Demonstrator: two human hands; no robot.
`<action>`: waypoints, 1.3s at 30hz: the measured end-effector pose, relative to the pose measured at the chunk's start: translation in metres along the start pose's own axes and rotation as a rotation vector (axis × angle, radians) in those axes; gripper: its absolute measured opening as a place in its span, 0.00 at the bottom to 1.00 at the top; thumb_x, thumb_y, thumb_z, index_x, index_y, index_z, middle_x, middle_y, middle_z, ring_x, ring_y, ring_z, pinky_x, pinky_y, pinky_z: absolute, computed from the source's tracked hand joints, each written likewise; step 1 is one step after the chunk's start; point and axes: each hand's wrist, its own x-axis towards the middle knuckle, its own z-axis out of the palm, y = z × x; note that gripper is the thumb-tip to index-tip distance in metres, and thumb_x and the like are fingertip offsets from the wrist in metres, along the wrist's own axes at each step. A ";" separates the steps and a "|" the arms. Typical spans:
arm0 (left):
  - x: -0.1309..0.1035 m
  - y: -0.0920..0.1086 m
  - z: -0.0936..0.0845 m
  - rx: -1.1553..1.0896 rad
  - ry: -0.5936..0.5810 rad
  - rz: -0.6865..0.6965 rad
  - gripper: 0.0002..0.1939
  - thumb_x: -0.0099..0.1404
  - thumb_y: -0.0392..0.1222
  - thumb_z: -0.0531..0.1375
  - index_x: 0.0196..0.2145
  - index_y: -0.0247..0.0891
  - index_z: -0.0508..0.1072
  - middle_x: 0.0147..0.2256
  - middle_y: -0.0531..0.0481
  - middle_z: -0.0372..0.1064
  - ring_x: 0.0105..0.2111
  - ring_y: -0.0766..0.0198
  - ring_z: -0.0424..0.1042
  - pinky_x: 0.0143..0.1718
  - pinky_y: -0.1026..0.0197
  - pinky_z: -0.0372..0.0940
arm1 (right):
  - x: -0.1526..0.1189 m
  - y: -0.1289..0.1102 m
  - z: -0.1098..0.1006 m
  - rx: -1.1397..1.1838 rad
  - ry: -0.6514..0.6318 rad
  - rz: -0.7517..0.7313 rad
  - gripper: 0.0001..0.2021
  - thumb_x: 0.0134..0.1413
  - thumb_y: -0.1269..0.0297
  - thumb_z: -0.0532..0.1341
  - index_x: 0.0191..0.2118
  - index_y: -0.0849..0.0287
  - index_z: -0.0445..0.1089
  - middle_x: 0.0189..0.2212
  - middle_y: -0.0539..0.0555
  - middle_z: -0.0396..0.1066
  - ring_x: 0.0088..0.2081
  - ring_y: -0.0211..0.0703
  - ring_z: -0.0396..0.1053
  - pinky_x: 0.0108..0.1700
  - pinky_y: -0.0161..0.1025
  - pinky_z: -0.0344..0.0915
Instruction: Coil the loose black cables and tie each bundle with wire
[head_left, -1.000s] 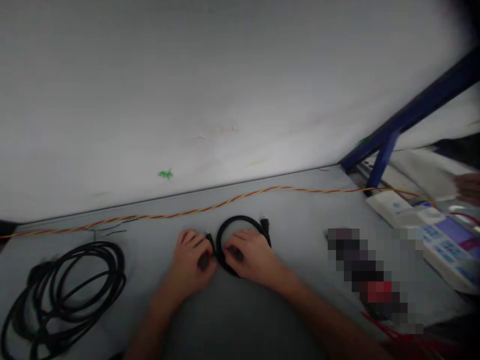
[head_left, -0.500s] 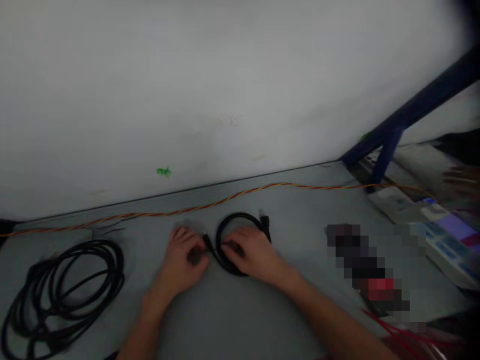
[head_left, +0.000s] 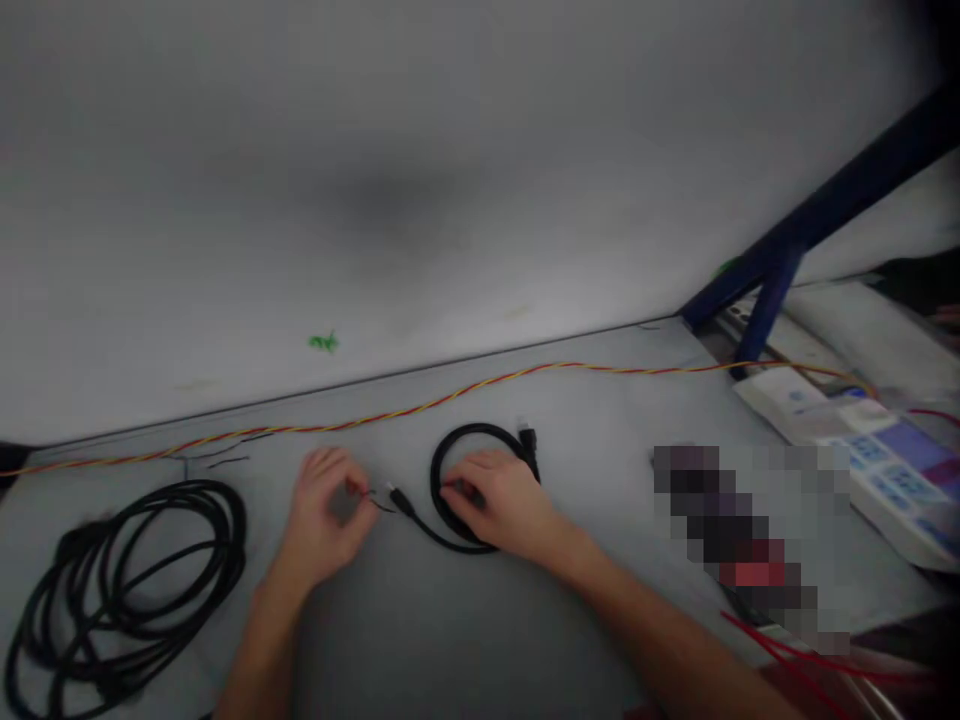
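Note:
A black USB-type cable [head_left: 471, 431] lies coiled on the grey table, with one plug [head_left: 528, 440] at the upper right of the loop and the other plug [head_left: 401, 499] pointing left. My right hand [head_left: 502, 497] rests over the coil, its thumb and fingertips closed on the cable's left side. Left of the coil, my left hand [head_left: 330, 510] pinches a thin dark wire tie [head_left: 382, 506] between thumb and forefinger. The tie's loose ends stick out toward the nearby plug, apart from it.
A larger black cable coil [head_left: 217, 500] lies at the left. A twisted red-yellow wire [head_left: 442, 397] crosses along the white wall [head_left: 480, 250]. On the right are a blue metal frame [head_left: 795, 240], a white device with blue buttons [head_left: 892, 480], red wires [head_left: 795, 657] and a pixelated patch.
My left hand has moved left, away from the coil, drawing the thin tie with it. The left plug has shifted down and left. My right hand stays on the coil.

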 end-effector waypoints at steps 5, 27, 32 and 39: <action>-0.002 0.013 0.009 -0.180 0.083 0.052 0.06 0.62 0.33 0.60 0.30 0.41 0.67 0.27 0.55 0.64 0.31 0.61 0.67 0.51 0.48 0.65 | -0.001 -0.005 -0.010 0.139 0.028 -0.030 0.09 0.70 0.59 0.61 0.43 0.57 0.76 0.34 0.53 0.76 0.38 0.44 0.72 0.44 0.41 0.63; -0.008 0.043 0.040 0.003 0.178 0.387 0.14 0.59 0.27 0.67 0.41 0.40 0.75 0.32 0.50 0.74 0.33 0.61 0.71 0.43 0.52 0.70 | -0.013 -0.021 -0.004 0.545 -0.066 0.158 0.08 0.59 0.68 0.65 0.28 0.59 0.71 0.23 0.45 0.66 0.26 0.35 0.63 0.29 0.33 0.55; -0.008 0.043 0.042 -0.016 0.262 0.349 0.14 0.58 0.27 0.69 0.40 0.40 0.76 0.31 0.51 0.74 0.33 0.61 0.71 0.42 0.54 0.70 | -0.014 -0.020 -0.004 0.549 -0.085 0.159 0.09 0.62 0.65 0.64 0.29 0.58 0.70 0.24 0.45 0.66 0.27 0.35 0.62 0.30 0.34 0.55; -0.015 0.046 0.048 -0.309 0.278 0.000 0.07 0.63 0.31 0.69 0.33 0.41 0.75 0.28 0.54 0.70 0.30 0.65 0.69 0.33 0.61 0.65 | -0.014 -0.020 -0.006 0.580 -0.051 0.138 0.10 0.64 0.65 0.63 0.29 0.57 0.68 0.26 0.46 0.66 0.30 0.37 0.62 0.33 0.35 0.56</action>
